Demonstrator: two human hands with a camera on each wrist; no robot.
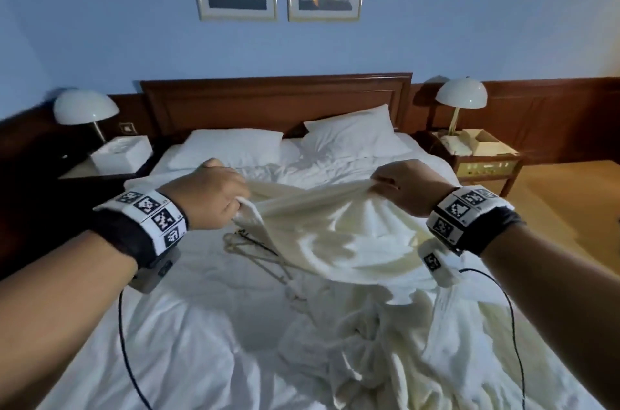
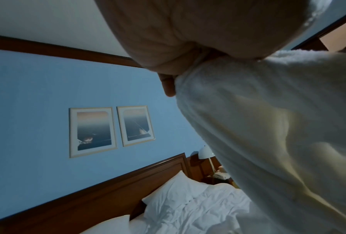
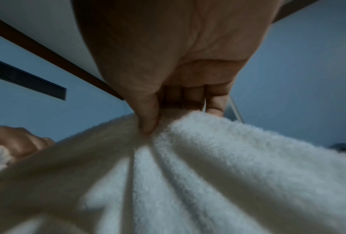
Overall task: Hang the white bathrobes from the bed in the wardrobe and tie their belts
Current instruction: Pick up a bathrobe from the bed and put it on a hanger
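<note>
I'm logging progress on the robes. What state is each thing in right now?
Bathrobe: lifted and stretched between both hands, lower part trailing on the bed.
Left hand: grip closed on a bunch of robe.
Right hand: pinching the robe's edge.
Hangers: lying on the bed, partly under the robe, unused.
Bed: sheets rumpled.
Lamps: both look off.

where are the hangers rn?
Head view: the hangers lie on the bed, left of centre, just below the left hand and partly under the lifted bathrobe.
</note>
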